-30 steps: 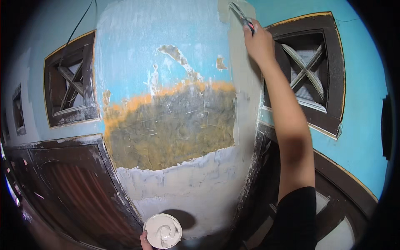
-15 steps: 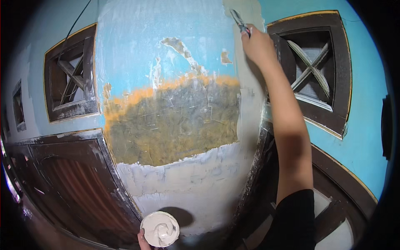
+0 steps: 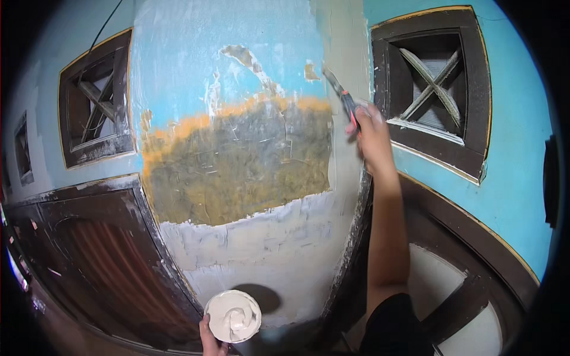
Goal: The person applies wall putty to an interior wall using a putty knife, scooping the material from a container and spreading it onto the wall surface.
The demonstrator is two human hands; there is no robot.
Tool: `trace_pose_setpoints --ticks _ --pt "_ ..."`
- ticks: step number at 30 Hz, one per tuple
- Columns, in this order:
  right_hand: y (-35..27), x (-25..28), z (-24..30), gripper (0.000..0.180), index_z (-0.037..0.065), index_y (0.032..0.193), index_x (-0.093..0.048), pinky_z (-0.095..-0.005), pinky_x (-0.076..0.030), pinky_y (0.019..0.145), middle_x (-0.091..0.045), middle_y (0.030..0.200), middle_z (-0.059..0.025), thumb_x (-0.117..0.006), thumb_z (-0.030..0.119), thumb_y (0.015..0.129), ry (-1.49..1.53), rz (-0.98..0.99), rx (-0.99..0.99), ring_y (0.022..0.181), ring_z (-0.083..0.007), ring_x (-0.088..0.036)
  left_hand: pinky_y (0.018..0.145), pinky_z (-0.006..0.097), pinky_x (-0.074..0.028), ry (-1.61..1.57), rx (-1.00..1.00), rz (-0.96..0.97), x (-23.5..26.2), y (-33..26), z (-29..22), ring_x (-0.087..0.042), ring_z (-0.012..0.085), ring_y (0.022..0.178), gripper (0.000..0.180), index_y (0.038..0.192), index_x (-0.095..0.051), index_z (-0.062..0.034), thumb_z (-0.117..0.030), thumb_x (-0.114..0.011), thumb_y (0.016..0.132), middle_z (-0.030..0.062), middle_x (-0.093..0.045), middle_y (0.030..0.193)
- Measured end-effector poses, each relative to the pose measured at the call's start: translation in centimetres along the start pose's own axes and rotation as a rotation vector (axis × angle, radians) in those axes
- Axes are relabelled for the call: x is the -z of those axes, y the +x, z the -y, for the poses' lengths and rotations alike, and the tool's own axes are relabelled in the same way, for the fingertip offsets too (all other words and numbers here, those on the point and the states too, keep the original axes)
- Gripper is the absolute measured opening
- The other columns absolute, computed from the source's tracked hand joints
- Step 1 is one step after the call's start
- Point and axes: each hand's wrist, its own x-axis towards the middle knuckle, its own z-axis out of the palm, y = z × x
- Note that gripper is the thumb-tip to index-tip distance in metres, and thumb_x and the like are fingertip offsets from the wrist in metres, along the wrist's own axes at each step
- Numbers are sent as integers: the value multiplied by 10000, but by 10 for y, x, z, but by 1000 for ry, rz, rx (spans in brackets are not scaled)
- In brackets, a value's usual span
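Observation:
My right hand (image 3: 373, 132) grips the dark handle, with pinkish-red parts, of a putty knife (image 3: 339, 89). Its blade points up and left, close to the wall beside a small chipped patch (image 3: 311, 72); whether it touches the wall I cannot tell. Low in the view, my left hand (image 3: 212, 338) is closed around the side of a round tub (image 3: 233, 317) of off-white putty, swirled on top. Behind them the wall (image 3: 279, 249) shows blue paint above, a rough grey-brown patch with an orange upper edge in the middle, and whitish filler below and along the right side.
A dark wooden vent frame with a crossed lattice (image 3: 380, 65) stands right of the wall section, another vent frame (image 3: 66, 118) left of it. Below them are a dark wooden door (image 3: 89, 237) at left and a dark frame with pale panels (image 3: 439, 279) at right.
My right hand and the putty knife have come down from near the top of the wall to beside the small chipped patch. The tub has shifted slightly up and right in view.

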Motion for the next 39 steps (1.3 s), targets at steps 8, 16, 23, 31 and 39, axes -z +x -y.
trace_pose_setpoints --ticks 8,16,23,31,39 --pt "-45 -16 -52 315 110 1184 -482 -244 -307 448 -595 802 -115 -355 367 1055 1379 262 -478 434 -99 -361 757 368 -600 15 70 -38 -11 5 4 -672 260 1004 591 1297 -548 -53 -491 -501 902 118 -645 1194" --pt "-10 -30 -5 332 128 1298 -467 -249 -339 472 -590 817 -72 -368 331 1055 1020 211 -254 461 -92 -379 576 327 -591 108 79 -30 -28 -13 -4 -690 231 898 613 1281 -566 -83 -548 -514 885 100 -658 1159" --pt "151 -62 53 417 90 1328 -444 -477 -515 750 -686 944 -216 -473 336 992 -111 -231 346 830 -404 -673 696 350 -591 41 -30 28 6 2 13 -675 201 975 665 1347 -517 -76 -573 -497 906 82 -647 1198" --pt "202 -89 86 445 131 1392 -349 -534 -499 884 -665 1095 -256 -424 285 982 -584 -83 129 1024 -446 -642 1009 451 -491 -44 -134 -308 -10 9 11 -574 290 1210 528 1376 -492 -10 -366 -491 986 145 -589 1320" --pt "158 -83 75 465 126 1401 -365 -528 -514 866 -679 1090 -228 -430 175 943 -634 60 164 1014 -410 -660 972 426 -522 -27 -83 -264 -11 16 9 -616 281 1156 468 1339 -522 2 -321 -463 1004 141 -618 1279"
